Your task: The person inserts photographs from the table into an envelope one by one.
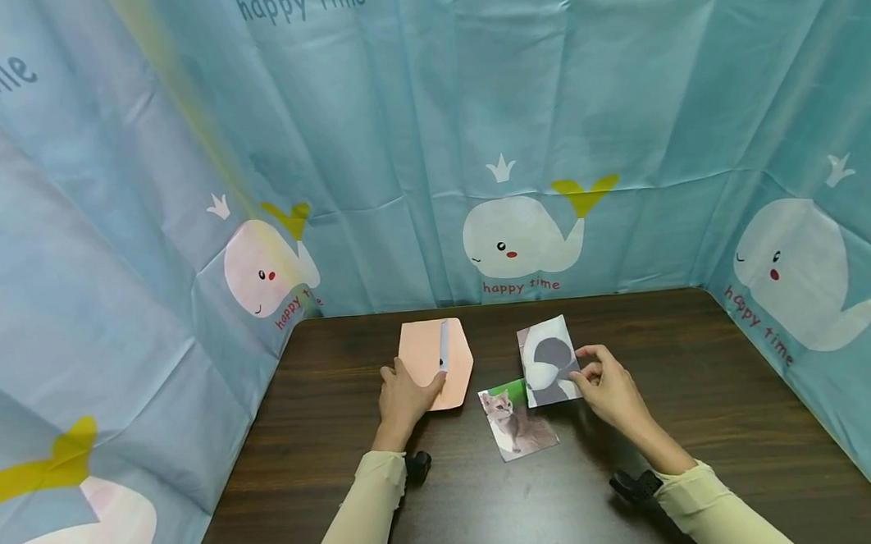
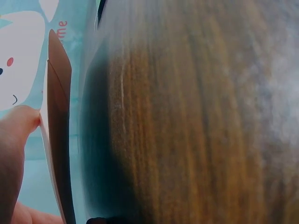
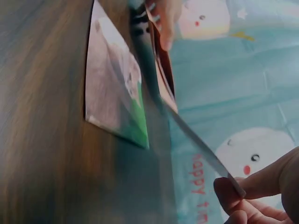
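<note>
My left hand [image 1: 408, 398] holds a peach envelope [image 1: 421, 351] by its lower part, thumb on the front and fingers at the left edge. The envelope's pointed flap spreads to the right, and a narrow grey-blue strip [image 1: 443, 345] shows at its opening. Seen nearly edge-on in the left wrist view, the envelope [image 2: 58, 116] stands tilted up from the table. My right hand [image 1: 610, 390] pinches a grey-and-white picture card [image 1: 547, 365] at its right edge, between thumb and fingers. A pinkish edge shows behind that card. Below it lies a cat photo [image 1: 517, 424], its upper right corner covered.
The dark wooden table [image 1: 477, 508] carries these things near its far side. Blue curtains [image 1: 414, 142] printed with whales stand around the back and both sides. A black wrist device [image 1: 419, 467] sits on the left wrist, another [image 1: 634, 486] on the right.
</note>
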Available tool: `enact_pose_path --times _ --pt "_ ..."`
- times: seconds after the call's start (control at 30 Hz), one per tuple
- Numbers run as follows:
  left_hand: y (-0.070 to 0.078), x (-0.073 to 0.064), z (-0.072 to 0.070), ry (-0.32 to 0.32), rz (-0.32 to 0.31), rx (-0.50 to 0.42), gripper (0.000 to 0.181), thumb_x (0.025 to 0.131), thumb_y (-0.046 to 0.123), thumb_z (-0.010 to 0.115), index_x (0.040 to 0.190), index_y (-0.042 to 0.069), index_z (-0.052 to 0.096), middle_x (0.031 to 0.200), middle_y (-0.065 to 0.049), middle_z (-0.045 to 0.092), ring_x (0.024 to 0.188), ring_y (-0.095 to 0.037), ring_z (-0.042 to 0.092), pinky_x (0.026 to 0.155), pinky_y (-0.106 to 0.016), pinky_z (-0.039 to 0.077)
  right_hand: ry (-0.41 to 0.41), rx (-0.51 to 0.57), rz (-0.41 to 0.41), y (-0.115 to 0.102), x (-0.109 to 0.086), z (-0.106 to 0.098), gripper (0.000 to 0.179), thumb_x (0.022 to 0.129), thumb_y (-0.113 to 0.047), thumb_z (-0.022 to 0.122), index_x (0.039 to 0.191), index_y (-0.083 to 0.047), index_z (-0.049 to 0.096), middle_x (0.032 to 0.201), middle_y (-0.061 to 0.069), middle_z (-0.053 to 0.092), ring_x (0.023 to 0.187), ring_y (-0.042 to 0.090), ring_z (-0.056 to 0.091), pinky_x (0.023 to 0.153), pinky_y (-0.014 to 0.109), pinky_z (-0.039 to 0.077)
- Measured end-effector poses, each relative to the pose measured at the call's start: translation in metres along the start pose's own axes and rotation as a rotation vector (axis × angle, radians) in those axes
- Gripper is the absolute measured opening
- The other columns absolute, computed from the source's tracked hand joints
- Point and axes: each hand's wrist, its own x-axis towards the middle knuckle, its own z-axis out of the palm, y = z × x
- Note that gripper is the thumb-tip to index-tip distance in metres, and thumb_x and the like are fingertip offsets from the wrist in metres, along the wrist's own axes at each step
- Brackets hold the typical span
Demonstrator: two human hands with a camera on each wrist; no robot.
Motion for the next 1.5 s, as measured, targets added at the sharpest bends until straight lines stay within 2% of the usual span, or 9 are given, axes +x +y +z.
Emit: enact_pose_path --times 0.37,0.63,0.97,1.2,1.5 --pt "0.004 -0.003 0.0 0.001 0.005 0.003 0.115 0.088 0.068 0.075 0.162 -0.011 0.034 0.139 -0.038 0.044 0.108 -0.054 0.065 0.09 -0.06 0.057 -0.03 0.16 0.006 -0.013 0.023 0.037 0.036 0.099 -0.006 0.077 0.131 -0.002 0.06 0.079 0.006 0.073 0.066 0.012 0.055 0.063 0.026 0.043" --pt "0.006 -0.003 -0.002 0.01 0.004 -0.001 0.114 0.089 0.067 0.075 0.162 -0.011 0.034 0.141 -0.038 0.044 0.108 -0.054 0.065 0.091 -0.06 0.057 -0.051 0.238 0.013 -0.017 0.041 0.061 0.037 0.098 -0.004 0.076 0.131 0.001 0.059 0.079 0.008 0.074 0.065 0.01 0.056 0.066 0.025 0.044" --pt "0.005 -0.002 0.0 0.009 -0.006 -0.005 0.115 0.088 0.067 0.075 0.161 -0.01 0.035 0.142 -0.037 0.043 0.11 -0.055 0.064 0.093 -0.061 0.056 -0.072 0.263 0.045 -0.027 0.06 0.088 0.04 0.098 -0.005 0.075 0.133 0.003 0.058 0.077 0.007 0.073 0.065 0.011 0.054 0.064 0.027 0.042" --pt "0.005 -0.004 0.0 0.023 0.0 -0.001 0.114 0.087 0.066 0.077 0.16 -0.012 0.037 0.138 -0.038 0.045 0.108 -0.055 0.065 0.091 -0.061 0.056 -0.091 0.29 0.057 -0.031 0.066 0.107 0.038 0.098 -0.004 0.076 0.131 0.002 0.059 0.074 0.002 0.07 0.065 0.011 0.055 0.063 0.027 0.042" --pt "0.005 -0.003 -0.001 0.042 0.012 -0.015 0.113 0.086 0.063 0.078 0.16 -0.012 0.037 0.137 -0.039 0.045 0.107 -0.055 0.065 0.091 -0.062 0.056 -0.115 0.3 0.101 -0.034 0.074 0.121 0.037 0.1 -0.006 0.075 0.132 0.003 0.059 0.074 0.002 0.069 0.062 0.011 0.053 0.059 0.028 0.041"
